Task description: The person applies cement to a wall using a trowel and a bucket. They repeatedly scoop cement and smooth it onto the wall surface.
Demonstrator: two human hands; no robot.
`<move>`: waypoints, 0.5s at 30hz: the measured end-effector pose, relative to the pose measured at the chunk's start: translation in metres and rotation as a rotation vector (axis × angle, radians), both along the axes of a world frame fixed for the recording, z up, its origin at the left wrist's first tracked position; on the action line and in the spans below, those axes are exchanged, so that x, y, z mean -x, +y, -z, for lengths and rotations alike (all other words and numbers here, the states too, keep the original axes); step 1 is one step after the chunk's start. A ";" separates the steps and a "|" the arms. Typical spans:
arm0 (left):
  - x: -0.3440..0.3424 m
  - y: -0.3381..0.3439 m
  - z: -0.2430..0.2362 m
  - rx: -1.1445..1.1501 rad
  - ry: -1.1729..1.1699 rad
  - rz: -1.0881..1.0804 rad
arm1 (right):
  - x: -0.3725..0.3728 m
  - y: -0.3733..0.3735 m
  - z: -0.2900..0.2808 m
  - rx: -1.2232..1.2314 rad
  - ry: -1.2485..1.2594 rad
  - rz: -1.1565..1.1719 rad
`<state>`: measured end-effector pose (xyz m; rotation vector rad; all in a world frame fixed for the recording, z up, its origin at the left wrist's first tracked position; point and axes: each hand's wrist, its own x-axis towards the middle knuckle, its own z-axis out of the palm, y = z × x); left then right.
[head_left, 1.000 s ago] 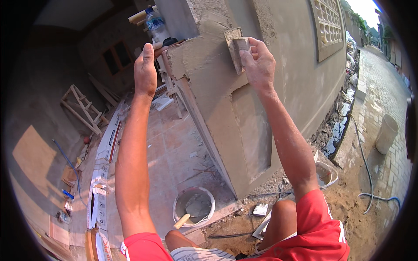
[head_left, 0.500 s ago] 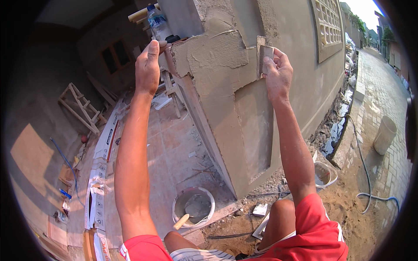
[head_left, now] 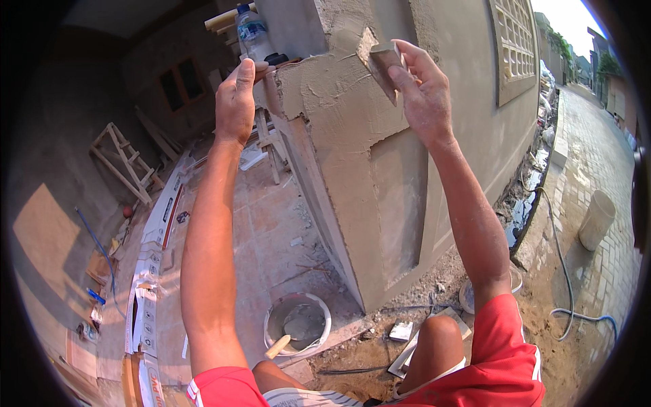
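My right hand (head_left: 427, 91) grips a small plastering float (head_left: 377, 66) by its block handle, between thumb and fingers. The float is tilted, its flat face toward the wet grey mortar on the pillar (head_left: 339, 129); I cannot tell whether its lower end touches. My left hand (head_left: 235, 102) is closed at the pillar's upper left edge, thumb up; what its fingers grip there is mostly hidden. The mortar is rough near the top, with a recessed panel (head_left: 399, 197) below. A bucket (head_left: 327, 329) of mortar stands low between my arms, a wooden tool handle (head_left: 277, 346) sticking out.
A plastic bottle (head_left: 252, 34) stands on the ledge beyond my left hand. Long cartons (head_left: 152, 271) lie on the tiled floor at left, near a wooden trestle (head_left: 123, 163). At right are a grey bucket (head_left: 597, 220), a hose (head_left: 563, 271) and a paved lane (head_left: 590, 136).
My right hand has raised the float up and to the left and tipped it away from its upright position at the pillar's right side. My left hand stays at the edge.
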<state>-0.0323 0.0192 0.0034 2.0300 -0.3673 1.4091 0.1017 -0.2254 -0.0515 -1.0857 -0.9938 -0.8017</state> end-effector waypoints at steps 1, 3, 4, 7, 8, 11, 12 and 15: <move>-0.001 -0.002 -0.001 0.000 -0.006 -0.001 | -0.014 -0.008 -0.022 0.005 -0.048 0.047; 0.002 -0.002 -0.001 -0.003 -0.011 -0.021 | -0.015 -0.018 -0.073 0.190 -0.079 0.007; 0.002 -0.001 -0.001 -0.004 -0.017 -0.016 | -0.016 -0.022 -0.086 0.284 -0.091 -0.009; 0.001 -0.001 0.000 -0.010 -0.019 -0.014 | -0.022 -0.013 -0.083 0.350 -0.147 -0.316; 0.001 -0.001 0.000 -0.016 -0.007 -0.023 | -0.023 -0.012 -0.077 0.372 -0.211 -0.104; 0.003 -0.001 0.000 -0.035 -0.005 -0.032 | -0.018 -0.010 -0.037 0.407 -0.397 0.286; 0.003 0.000 0.000 -0.041 -0.009 -0.032 | -0.015 -0.006 -0.015 0.412 -0.461 0.287; 0.004 -0.001 0.000 -0.027 -0.056 0.004 | 0.009 0.006 0.056 0.479 -0.482 0.167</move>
